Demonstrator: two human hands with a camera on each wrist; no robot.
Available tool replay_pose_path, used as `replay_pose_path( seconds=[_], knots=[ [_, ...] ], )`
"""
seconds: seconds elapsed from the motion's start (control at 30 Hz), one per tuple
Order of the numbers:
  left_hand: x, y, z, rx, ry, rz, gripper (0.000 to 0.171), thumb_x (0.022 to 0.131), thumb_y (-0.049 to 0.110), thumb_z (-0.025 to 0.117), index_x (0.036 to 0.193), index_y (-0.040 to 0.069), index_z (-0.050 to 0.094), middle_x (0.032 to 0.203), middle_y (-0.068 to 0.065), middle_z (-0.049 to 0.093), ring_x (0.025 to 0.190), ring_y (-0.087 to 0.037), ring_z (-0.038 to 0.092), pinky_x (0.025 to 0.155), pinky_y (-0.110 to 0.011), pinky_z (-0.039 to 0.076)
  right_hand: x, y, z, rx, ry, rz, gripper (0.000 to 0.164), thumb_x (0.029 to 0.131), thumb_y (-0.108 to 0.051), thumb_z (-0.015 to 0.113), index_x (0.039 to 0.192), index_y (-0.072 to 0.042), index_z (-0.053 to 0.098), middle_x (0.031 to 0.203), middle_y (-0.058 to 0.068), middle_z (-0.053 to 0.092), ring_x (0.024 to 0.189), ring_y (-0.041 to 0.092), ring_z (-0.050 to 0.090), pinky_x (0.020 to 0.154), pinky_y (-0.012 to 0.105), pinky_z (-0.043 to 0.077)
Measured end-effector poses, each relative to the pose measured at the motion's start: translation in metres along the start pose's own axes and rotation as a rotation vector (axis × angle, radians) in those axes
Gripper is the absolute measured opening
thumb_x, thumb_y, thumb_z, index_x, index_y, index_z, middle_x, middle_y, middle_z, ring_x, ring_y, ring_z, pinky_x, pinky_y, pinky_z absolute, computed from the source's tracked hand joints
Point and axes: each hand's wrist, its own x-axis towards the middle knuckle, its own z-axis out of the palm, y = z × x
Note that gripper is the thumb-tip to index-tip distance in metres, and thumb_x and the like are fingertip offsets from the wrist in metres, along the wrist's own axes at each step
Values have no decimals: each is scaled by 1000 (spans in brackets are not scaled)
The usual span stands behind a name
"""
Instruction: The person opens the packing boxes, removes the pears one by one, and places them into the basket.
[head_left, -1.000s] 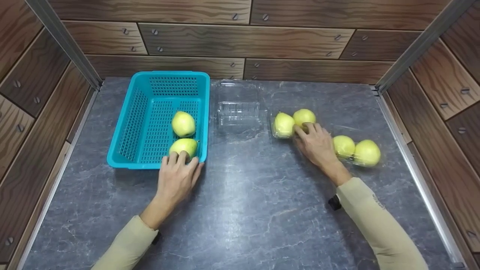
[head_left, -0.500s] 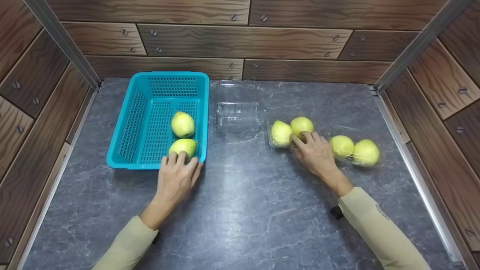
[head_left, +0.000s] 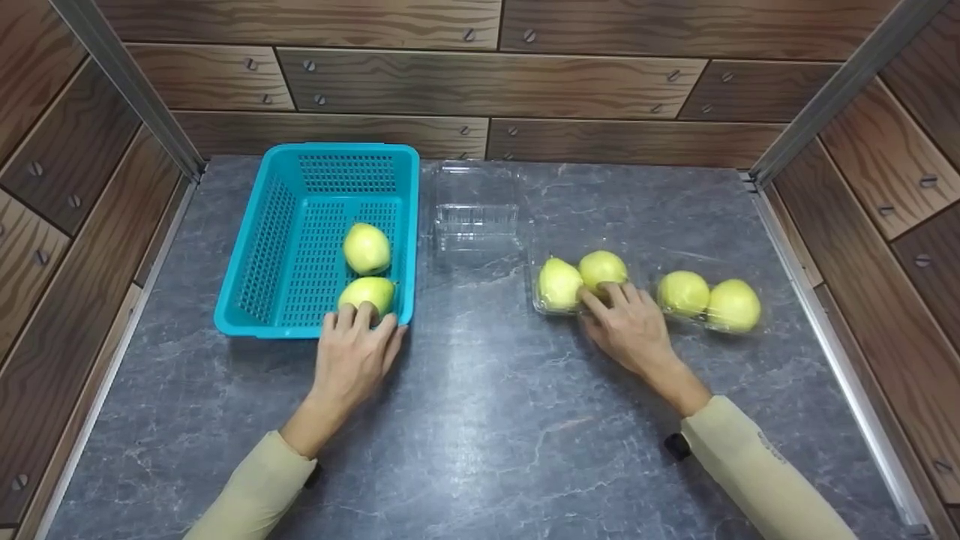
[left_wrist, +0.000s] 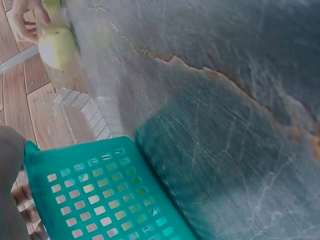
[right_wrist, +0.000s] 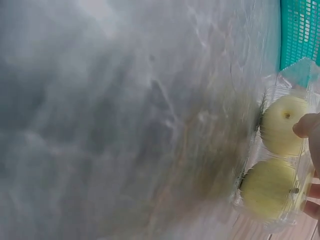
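Note:
At the near right corner of the teal basket [head_left: 319,330], my left hand [head_left: 351,360] grips the rim with its fingers bent over it. Those fingertips reach close to a yellow-green pear [head_left: 369,292]; a second pear [head_left: 367,249] lies just behind. My right hand [head_left: 628,326] holds the near side of a clear plastic box [head_left: 537,304] containing two pears, one at the left [head_left: 559,283] and one at the right [head_left: 602,268]. In the right wrist view the thumb [right_wrist: 306,125] overlaps one pear, with fingers farther along the box.
Right of my right hand stands another clear box [head_left: 763,326] with two pears [head_left: 684,292]. An open clear plastic container [head_left: 477,225] sits beside the basket toward the back. Wood-patterned walls [head_left: 487,82] enclose the grey marbled table [head_left: 480,420].
My right hand has drawn the box with its two pears toward me, slightly leftward. The left hand, the basket and the other boxes stay in place.

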Motion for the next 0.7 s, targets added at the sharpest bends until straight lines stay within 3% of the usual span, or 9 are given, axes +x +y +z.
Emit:
replay_pose_path(
  seconds=[0.4, 0.7],
  knots=[
    [0, 0, -1, -5, -25, -6, 28, 97, 38, 72, 90, 12, 63, 88, -14, 61, 78, -33, 54, 63, -42, 42, -13, -15, -8, 31, 53, -34, 42, 82, -28, 80, 121, -14, 75, 101, 15, 71, 82, 35, 65, 62, 44, 53],
    [1, 1, -1, 4, -35, -5, 28, 99, 38, 70, 90, 12, 62, 87, -14, 60, 77, -33, 54, 62, -42, 42, -15, -27, -13, 48, 71, -53, 37, 84, -28, 80, 118, -16, 77, 98, 12, 72, 80, 32, 65, 61, 42, 55]
  ],
)
